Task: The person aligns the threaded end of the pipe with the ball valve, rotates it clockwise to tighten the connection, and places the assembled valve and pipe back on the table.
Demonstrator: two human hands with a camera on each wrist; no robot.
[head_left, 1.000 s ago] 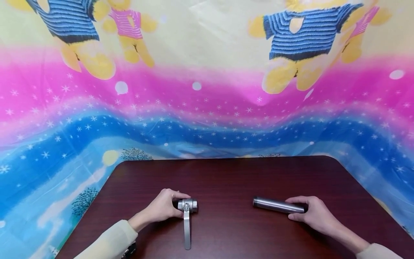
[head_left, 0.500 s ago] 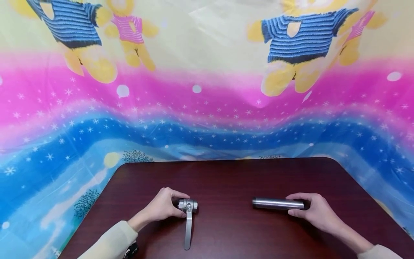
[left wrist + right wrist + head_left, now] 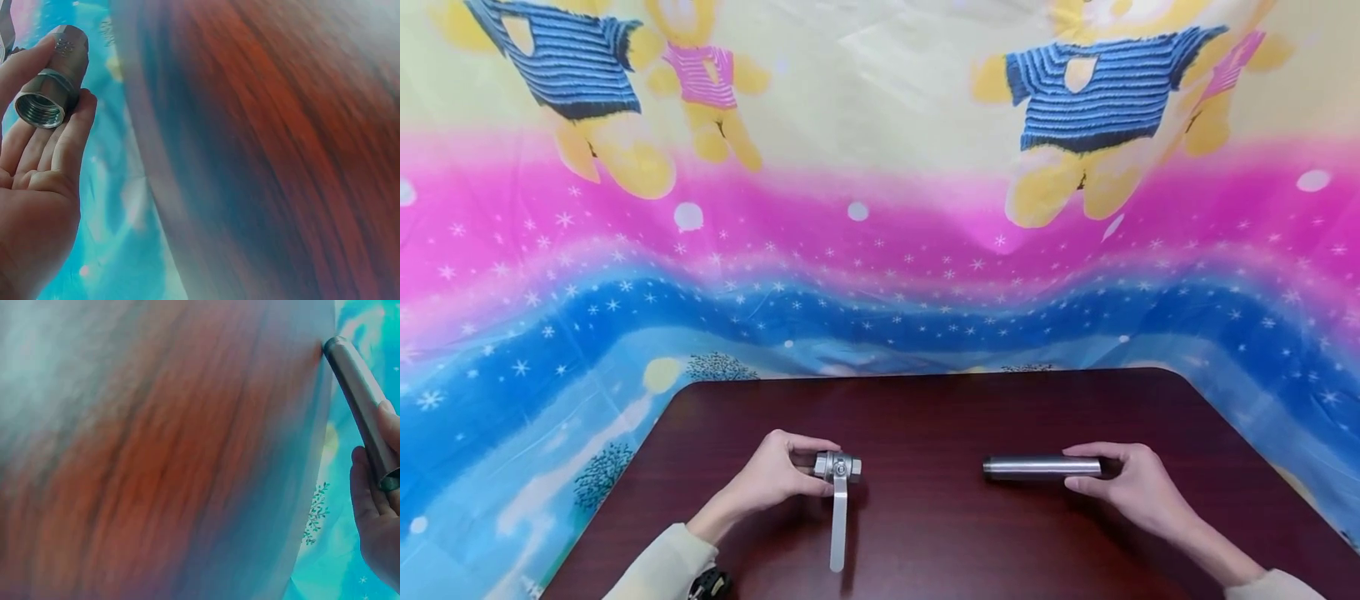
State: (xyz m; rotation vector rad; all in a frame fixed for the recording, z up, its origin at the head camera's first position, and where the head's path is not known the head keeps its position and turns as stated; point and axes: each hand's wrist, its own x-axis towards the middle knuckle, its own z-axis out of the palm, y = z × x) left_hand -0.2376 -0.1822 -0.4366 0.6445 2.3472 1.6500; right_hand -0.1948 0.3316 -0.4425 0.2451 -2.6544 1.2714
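Note:
My left hand (image 3: 778,475) grips a steel ball valve (image 3: 837,467) by its body, a little above the dark wooden table (image 3: 925,417); the flat lever handle (image 3: 838,533) hangs toward me. In the left wrist view my fingers (image 3: 62,144) wrap the valve (image 3: 53,78), its threaded open end facing the camera. My right hand (image 3: 1123,483) holds the right end of a steel pipe (image 3: 1041,467), which lies level and points left toward the valve. The right wrist view shows the pipe (image 3: 359,394) pinched between fingers (image 3: 369,506) and thumb.
A bright cloth (image 3: 880,208) printed with bears, pink and blue bands and stars hangs behind the table and drapes down both sides. The table's rounded far corners lie at the left and right. A gap of bare table separates valve and pipe.
Both hands have lifted their parts slightly off the table. The pipe has levelled out from a slight slant, and the valve has risen with its handle hanging down.

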